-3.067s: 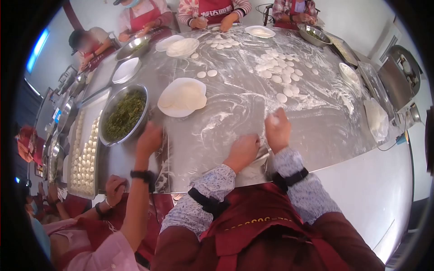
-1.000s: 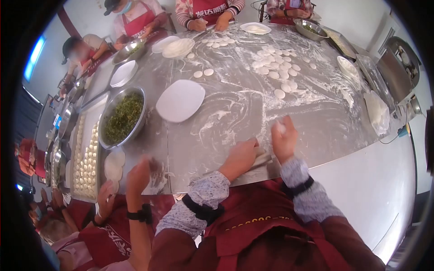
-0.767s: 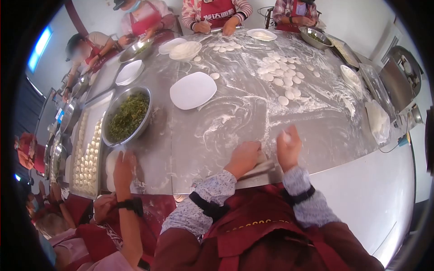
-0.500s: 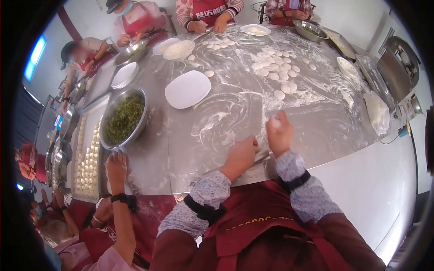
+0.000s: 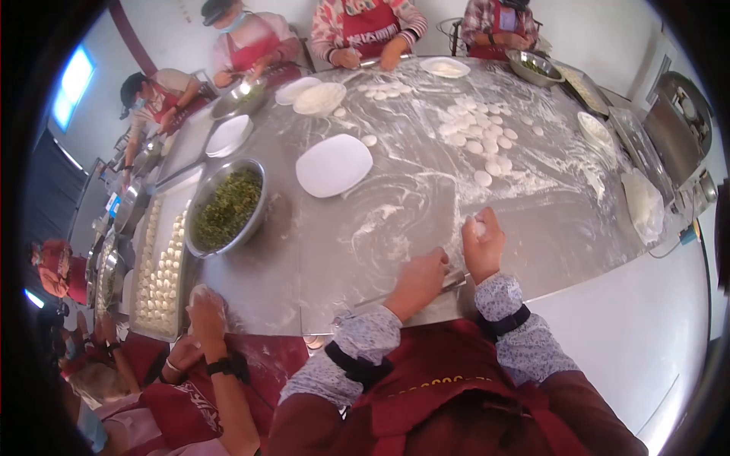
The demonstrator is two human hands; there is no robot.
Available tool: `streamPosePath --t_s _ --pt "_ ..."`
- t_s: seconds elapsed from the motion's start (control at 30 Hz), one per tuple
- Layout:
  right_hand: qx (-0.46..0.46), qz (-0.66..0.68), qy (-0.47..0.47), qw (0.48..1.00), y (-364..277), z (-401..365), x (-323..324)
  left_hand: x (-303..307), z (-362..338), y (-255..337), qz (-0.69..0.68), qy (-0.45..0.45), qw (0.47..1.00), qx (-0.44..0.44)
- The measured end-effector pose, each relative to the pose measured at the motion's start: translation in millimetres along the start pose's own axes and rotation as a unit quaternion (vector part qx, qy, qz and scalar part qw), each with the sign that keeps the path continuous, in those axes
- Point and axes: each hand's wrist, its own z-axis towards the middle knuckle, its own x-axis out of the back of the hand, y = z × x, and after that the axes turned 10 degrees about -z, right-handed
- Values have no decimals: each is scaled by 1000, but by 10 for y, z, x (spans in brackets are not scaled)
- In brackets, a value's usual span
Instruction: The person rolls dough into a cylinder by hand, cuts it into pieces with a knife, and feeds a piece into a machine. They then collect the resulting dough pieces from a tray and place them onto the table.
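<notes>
My left hand (image 5: 418,283) is closed over a rolling pin (image 5: 454,280) near the table's front edge, with the pin's end showing to the right of the fingers. Just right of it, my right hand (image 5: 484,247) is raised with curled fingers around a small piece of white dough (image 5: 479,227). The two hands are close together but apart. Beyond them, flour streaks the metal table (image 5: 334,251), and many round dough pieces (image 5: 483,178) lie in a loose group toward the back.
A white plate (image 5: 334,166) and a bowl of chopped greens (image 5: 226,209) stand at left, beside a tray of dumplings (image 5: 158,292). Close by, a co-worker's hand (image 5: 207,315) holds something white. Other people work around the table. A plastic bag (image 5: 643,205) lies at right.
The whole view has shifted, so the table appears lower and further right. The co-worker at lower left has lifted a hand off the table. My hands keep nearly the same pose.
</notes>
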Motion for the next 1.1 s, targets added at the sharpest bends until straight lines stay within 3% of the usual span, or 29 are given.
streamPosePath --t_s 0.1,0.13,0.17,0.23,0.27,0.37,0.47,0.5,0.53,0.57,0.6,0.67,0.7,0.77,0.9,1.0,1.1 --pt "95 -42 36 994 111 -86 110 -31 -27 -111 -22 25 999 -31" --pt "98 -31 27 994 151 -149 191 -77 -32 -326 28 21 994 -104" --pt "98 -21 18 995 165 -237 288 23 -11 -298 33 28 994 -105" --pt "-48 91 -53 993 145 -410 425 253 -14 -212 -66 -115 991 13" --pt "-46 94 -53 993 147 -442 428 357 54 -298 -63 -97 993 -6" --pt "-72 151 -51 984 138 -434 409 876 350 -568 -135 86 986 44" --pt "-71 145 -53 985 115 -370 370 1479 576 -702 -218 291 929 63" --pt "-63 122 -55 989 122 -354 362 1565 590 -836 -217 291 930 61" --pt "-55 99 -55 992 131 -328 345 1631 637 -997 -36 353 933 57" --pt "-54 101 -49 992 173 -314 321 1662 711 -1149 146 401 903 50" --pt "-42 74 -43 995 224 -317 303 1651 761 -1134 146 400 904 44" --pt "-33 45 -33 998 271 -329 290 1562 862 -1118 132 276 951 46" --pt "-55 55 -44 996 218 -328 306 1518 958 -1128 132 274 952 44" --pt "-75 66 -51 994 184 -320 305 1427 1198 -1133 126 180 975 -2" --pt "-61 46 -45 996 247 -352 303 1283 1646 -902 162 168 972 -7" --pt "-60 39 -43 997 201 -343 316 1213 2052 -1084 224 138 965 -1" --pt "-85 54 -48 994 194 -345 299 1103 2263 -1361 307 174 935 -34"
